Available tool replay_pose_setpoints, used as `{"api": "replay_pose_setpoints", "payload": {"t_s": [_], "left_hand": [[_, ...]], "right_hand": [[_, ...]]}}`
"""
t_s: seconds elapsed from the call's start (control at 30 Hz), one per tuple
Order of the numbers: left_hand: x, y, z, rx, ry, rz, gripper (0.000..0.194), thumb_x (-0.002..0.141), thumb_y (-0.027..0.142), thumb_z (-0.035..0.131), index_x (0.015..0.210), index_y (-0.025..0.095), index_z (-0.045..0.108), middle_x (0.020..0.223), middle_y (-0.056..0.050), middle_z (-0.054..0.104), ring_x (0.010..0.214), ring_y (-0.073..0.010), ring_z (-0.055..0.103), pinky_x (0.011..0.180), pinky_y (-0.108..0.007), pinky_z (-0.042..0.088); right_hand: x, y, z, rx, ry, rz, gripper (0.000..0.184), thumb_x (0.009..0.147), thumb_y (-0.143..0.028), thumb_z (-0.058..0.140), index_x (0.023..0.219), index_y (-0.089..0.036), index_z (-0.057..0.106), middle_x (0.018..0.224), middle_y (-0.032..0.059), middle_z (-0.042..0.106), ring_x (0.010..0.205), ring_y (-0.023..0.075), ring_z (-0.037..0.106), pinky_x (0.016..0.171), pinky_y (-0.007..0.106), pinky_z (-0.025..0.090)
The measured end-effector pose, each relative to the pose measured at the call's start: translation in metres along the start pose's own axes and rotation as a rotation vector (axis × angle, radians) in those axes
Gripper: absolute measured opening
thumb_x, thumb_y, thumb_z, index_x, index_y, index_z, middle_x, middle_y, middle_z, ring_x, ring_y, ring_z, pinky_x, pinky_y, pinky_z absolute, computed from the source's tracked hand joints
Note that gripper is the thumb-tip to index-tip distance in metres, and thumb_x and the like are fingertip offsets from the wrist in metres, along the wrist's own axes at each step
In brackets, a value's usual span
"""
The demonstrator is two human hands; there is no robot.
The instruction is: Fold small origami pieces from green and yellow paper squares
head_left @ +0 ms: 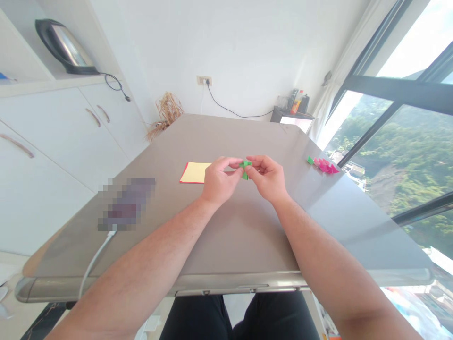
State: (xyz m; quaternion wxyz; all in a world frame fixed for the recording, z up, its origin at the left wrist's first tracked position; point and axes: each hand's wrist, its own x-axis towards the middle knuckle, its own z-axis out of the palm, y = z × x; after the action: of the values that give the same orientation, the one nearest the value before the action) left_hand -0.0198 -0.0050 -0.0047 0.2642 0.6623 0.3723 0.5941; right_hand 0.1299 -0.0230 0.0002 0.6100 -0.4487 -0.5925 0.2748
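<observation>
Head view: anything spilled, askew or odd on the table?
One oddity: a pixelated patch on the table, far left, a white cable leading to it; what lies there can't be made out. No spill or damage stands out around the green folded piece in hand.

Left hand point(222, 182) and right hand point(267, 177) pinch folded green paper point(245, 174) above grey table point(233, 236). Red-edged yellow paper point(194, 172) partly behind left hand. I make out pink folded pieces point(326, 165) near window point(410, 151).

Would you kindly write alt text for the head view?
A person's left hand and right hand hold a small green folded piece over a grey table. Red-edged yellow paper lies partly behind the left hand; pink pieces and another green piece lie at right.
</observation>
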Motion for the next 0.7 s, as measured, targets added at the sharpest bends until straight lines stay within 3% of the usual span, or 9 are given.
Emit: {"api": "replay_pose_setpoints", "payload": {"t_s": [0.43, 0.7], "left_hand": [[0.0026, 0.0002, -0.0038, 0.091, 0.012, 0.009, 0.015, 0.079, 0.021, 0.069, 0.093, 0.022, 0.076, 0.09, -0.002, 0.071, 0.087, -0.0155, 0.068, 0.072, -0.026, 0.06], [0.0031, 0.001, -0.005, 0.105, -0.05, 0.025, 0.018, 0.077, 0.018, 0.071, 0.094, 0.023, 0.075, 0.088, -0.002, 0.066, 0.085, -0.0147, 0.065, 0.07, -0.026, 0.061]], "right_hand": [[-0.0017, -0.0077, -0.0008, -0.089, -0.028, -0.025, 0.018, 0.077, -0.032, 0.071, 0.091, -0.021, 0.074, 0.079, 0.0011, 0.073, 0.075, 0.0164, 0.069, 0.069, 0.031, 0.057], [-0.0031, -0.0093, 0.0014, -0.175, -0.005, -0.063, 0.01, 0.076, -0.027, 0.067, 0.081, -0.021, 0.072, 0.077, 0.0007, 0.073, 0.07, 0.0156, 0.069, 0.065, 0.029, 0.056]]}}
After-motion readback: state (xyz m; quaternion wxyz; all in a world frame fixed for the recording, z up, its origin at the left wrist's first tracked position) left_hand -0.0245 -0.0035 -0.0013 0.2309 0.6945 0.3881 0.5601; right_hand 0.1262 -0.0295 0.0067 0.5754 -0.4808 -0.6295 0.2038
